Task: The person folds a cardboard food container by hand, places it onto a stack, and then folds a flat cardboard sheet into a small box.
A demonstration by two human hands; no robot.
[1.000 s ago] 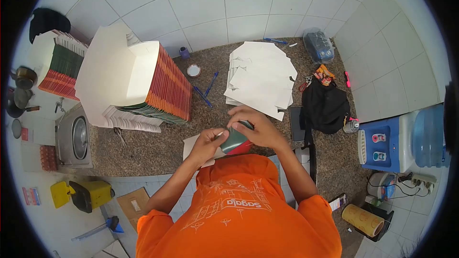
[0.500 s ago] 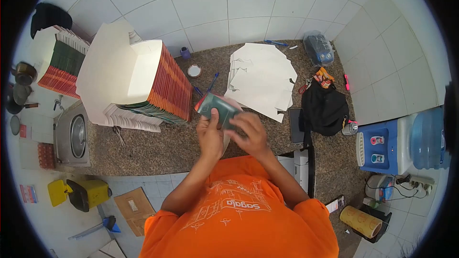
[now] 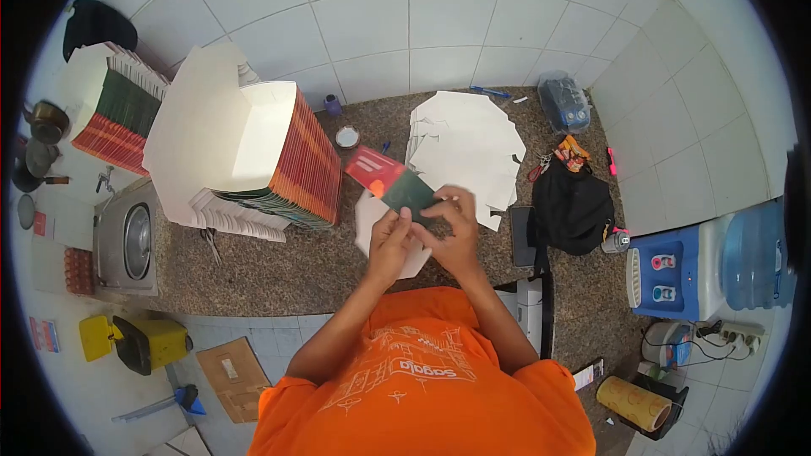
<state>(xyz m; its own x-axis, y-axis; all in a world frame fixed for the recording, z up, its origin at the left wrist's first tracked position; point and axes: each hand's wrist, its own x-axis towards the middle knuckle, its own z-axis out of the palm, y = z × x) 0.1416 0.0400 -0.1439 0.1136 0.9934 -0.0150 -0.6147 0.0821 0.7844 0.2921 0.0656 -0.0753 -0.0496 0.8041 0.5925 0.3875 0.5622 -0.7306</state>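
Observation:
Both hands hold one printed cardboard carton piece (image 3: 378, 174), red at its far end and dark green nearer me, with white card flaps spreading beneath it. My left hand (image 3: 389, 247) grips its near edge, thumb on the green side. Close beside it, my right hand (image 3: 456, 230) pinches the green part's right edge; its fingers are curled. Beyond my hands lies a pile of flat white card blanks (image 3: 466, 145). To the left, a long nested stack of folded cartons (image 3: 306, 165) shows red, orange and green sides and white insides.
A second carton stack (image 3: 118, 118) stands farther left, above the sink (image 3: 127, 241). Scissors (image 3: 210, 245) and a round white lid (image 3: 346, 137) lie on the granite counter (image 3: 253, 279). A black bag (image 3: 573, 207) and a blue water dispenser (image 3: 673, 274) are at the right.
The carton piece has been turned and opened out: its red end now shows toward the upper left and white flaps show below. My right hand has closed in on its edge.

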